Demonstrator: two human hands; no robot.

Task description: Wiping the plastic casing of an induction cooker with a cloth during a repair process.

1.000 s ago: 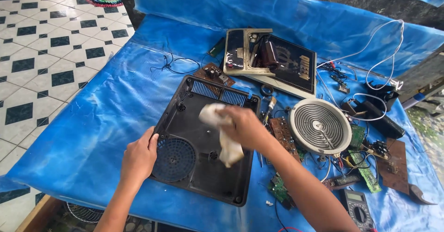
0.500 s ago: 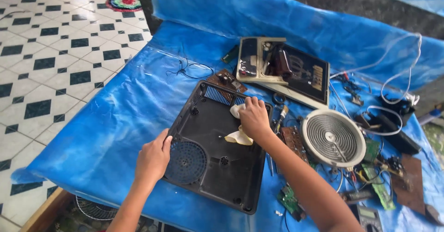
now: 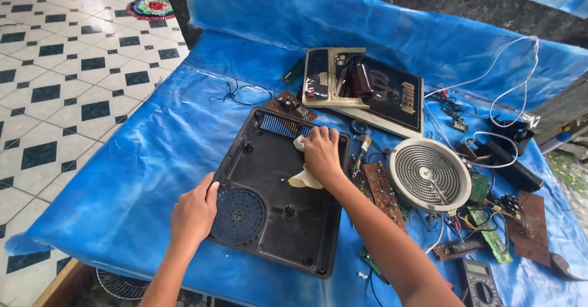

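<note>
A black plastic cooker base (image 3: 275, 203) lies open on the blue sheet, with a round fan grille at its near left. My right hand (image 3: 321, 154) presses a cream cloth (image 3: 304, 179) against the inside of the base near its far right corner. My left hand (image 3: 195, 211) rests flat on the base's near left edge, beside the fan grille, holding it steady.
A round coil heater (image 3: 430, 173) and brown circuit boards (image 3: 382, 187) lie right of the base. A glass top panel (image 3: 367, 89) sits behind. Wires, small parts and a multimeter (image 3: 481, 282) crowd the right side. A blue sheet (image 3: 141, 160) covers the table; a tiled floor (image 3: 55, 99) lies left.
My right hand has slid the cloth from the middle of the base toward its far right corner. My left hand has stayed on the near left edge.
</note>
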